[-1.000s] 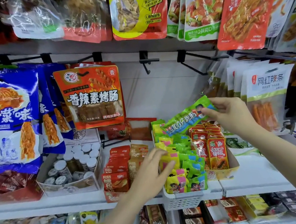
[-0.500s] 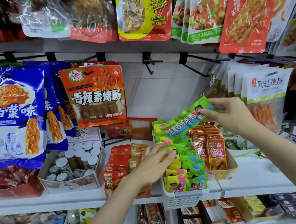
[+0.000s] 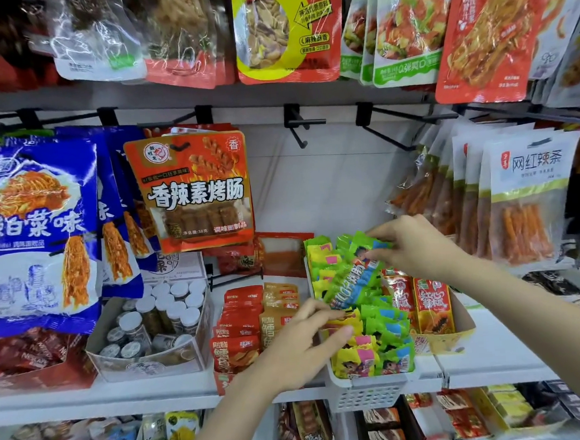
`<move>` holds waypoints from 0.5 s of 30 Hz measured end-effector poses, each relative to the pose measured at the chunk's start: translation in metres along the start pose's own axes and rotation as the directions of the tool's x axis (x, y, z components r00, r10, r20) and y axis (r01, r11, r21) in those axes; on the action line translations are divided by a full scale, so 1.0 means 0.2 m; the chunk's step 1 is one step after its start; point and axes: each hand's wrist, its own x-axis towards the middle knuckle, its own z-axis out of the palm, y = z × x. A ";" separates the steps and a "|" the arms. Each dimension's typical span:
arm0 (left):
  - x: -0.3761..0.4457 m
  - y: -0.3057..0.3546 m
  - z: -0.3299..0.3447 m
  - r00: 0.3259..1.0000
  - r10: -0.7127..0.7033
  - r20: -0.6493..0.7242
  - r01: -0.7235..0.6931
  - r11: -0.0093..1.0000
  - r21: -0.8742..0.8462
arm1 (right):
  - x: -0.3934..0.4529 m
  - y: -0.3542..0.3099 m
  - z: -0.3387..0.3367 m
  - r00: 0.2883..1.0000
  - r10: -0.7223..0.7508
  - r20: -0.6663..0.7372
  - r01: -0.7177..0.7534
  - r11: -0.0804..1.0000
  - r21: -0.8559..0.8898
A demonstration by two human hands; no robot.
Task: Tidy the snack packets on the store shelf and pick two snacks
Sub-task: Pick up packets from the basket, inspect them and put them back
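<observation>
Two bare forearms, no sleeves in view. No rings, watch, bracelets or gloves on left hand or right hand. Short, plain fingernails, unpainted where visible. Slender wrists, smooth forearms running out of frame at bottom and right edge.

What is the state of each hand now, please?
Left hand: open, straight fingers touching the packets in the white basket.
Right hand: closed, pinching the long green snack packet at its top end.
</observation>
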 end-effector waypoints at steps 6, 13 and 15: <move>0.00 0.00 -0.02 0.999 -0.031 -0.035 0.029 0.999 -0.044 | 0.10 -0.14 0.18 0.989 0.031 0.143 -0.010 0.990 -0.142; 0.00 -0.01 -0.01 0.993 -0.089 -0.076 0.085 0.995 -0.060 | 0.10 -0.18 0.29 0.964 0.104 0.244 -0.075 0.989 -0.127; 0.00 0.00 -0.01 0.990 -0.119 -0.082 0.111 0.989 -0.096 | 0.10 -0.14 0.26 0.963 0.124 0.240 -0.112 0.992 -0.062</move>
